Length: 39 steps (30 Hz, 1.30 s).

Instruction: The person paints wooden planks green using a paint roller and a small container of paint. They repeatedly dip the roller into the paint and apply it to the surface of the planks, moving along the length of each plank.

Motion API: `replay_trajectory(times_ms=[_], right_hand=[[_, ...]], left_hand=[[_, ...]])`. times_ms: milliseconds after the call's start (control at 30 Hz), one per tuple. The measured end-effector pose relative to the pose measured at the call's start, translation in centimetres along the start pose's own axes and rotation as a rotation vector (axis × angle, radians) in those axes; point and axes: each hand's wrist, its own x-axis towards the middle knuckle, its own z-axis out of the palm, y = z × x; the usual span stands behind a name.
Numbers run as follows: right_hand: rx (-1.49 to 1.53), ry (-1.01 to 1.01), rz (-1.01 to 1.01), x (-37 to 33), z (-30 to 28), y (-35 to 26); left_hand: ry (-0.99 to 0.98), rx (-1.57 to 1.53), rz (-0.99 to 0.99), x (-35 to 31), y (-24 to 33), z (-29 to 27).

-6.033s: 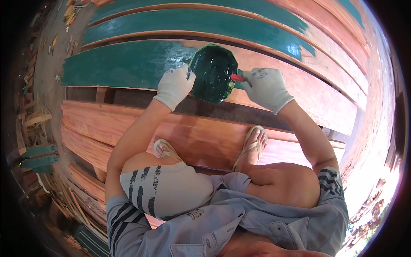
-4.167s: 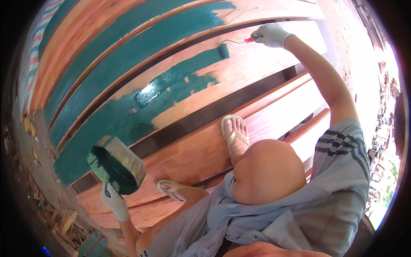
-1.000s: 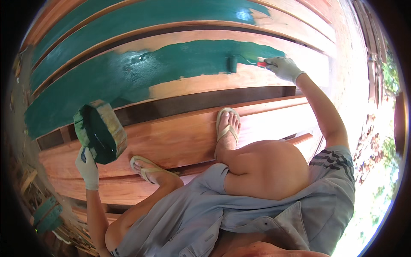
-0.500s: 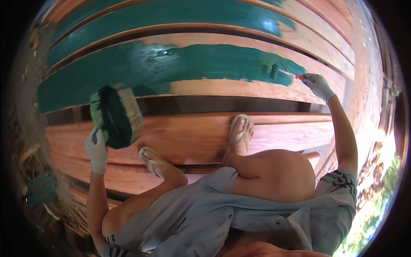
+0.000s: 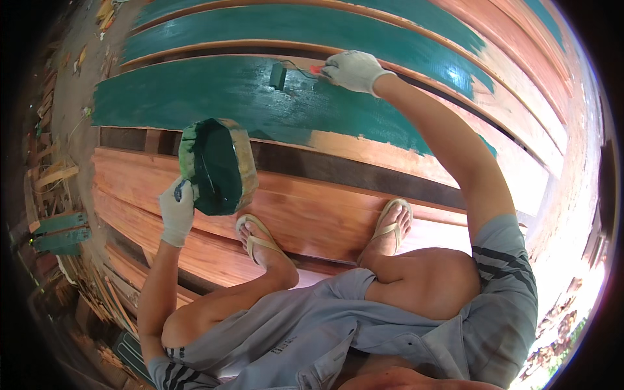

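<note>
My gloved right hand (image 5: 354,71) grips the red handle of a small paint roller (image 5: 278,77). Its green-soaked head is against the wet painted board (image 5: 195,81), near the board's middle. Bare wood shows along part of that board's near edge and toward its right end. In my gloved left hand (image 5: 177,211), closed at its rim, is a cut-down paint container (image 5: 244,166) tilted so its dark green inside shows. The container hangs over the gap and the unpainted planks, left of my feet. The fingers behind its wall are hidden.
I squat in flip-flops (image 5: 263,242) on reddish bare planks (image 5: 305,218). Dark gaps run between the boards. Farther boards (image 5: 338,29) are partly green. Wood scraps (image 5: 58,175) and small green-painted pieces (image 5: 62,233) lie at the left.
My right hand has swept the roller left along the board, from near its right end to the middle. The view has shifted, and the container in my left hand appears farther right.
</note>
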Motion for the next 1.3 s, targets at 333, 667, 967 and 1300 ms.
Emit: replay_trajectory(times_ms=[333, 667, 967, 1300], right_hand=[[-0.185, -0.004, -0.026, 3.2, -0.5, -1.9], [-0.173, 0.054, 0.136, -3.3, -1.6, 2.3], [-0.162, 0.054, 0.286, -11.3, -2.1, 7.3], [-0.127, 0.033, 0.487, -22.1, -2.9, 13.3]], left_hand=[[0.022, -0.05, -0.056, -0.3, -1.0, -0.7], [0.01, -0.007, -0.034, 0.4, -0.6, -0.1], [0.0, -0.014, 0.025, 1.3, -0.6, 0.4], [-0.053, 0.004, 0.038, 3.1, -0.3, 1.6]])
